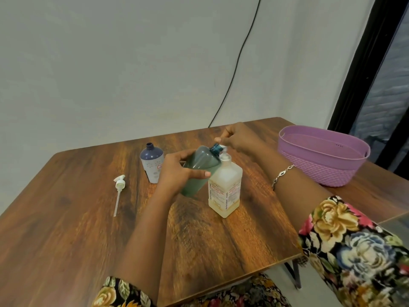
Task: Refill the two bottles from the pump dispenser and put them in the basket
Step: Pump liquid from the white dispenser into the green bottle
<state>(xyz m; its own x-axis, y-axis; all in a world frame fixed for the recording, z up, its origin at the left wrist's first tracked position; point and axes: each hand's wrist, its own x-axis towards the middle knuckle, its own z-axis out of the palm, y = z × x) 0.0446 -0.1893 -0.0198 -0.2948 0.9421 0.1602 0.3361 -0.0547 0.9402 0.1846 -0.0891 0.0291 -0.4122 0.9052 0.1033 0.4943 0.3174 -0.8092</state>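
Note:
My left hand [177, 173] grips a green translucent bottle [200, 167], tilted so its open blue neck points up and right at the nozzle of the pump dispenser [224, 189]. The dispenser is a square, pale bottle with a label and stands upright at mid-table. My right hand [239, 138] sits on top of the white pump head, fingers curled over it. A purple-blue bottle [152, 162] with no cap stands upright to the left. The lilac basket [321, 167] sits at the table's right edge and looks empty.
A loose white pump top [119, 187] with its long dip tube lies on the wooden table [66, 229] at the left. A black cable runs down the wall behind. A dark window frame stands at the far right.

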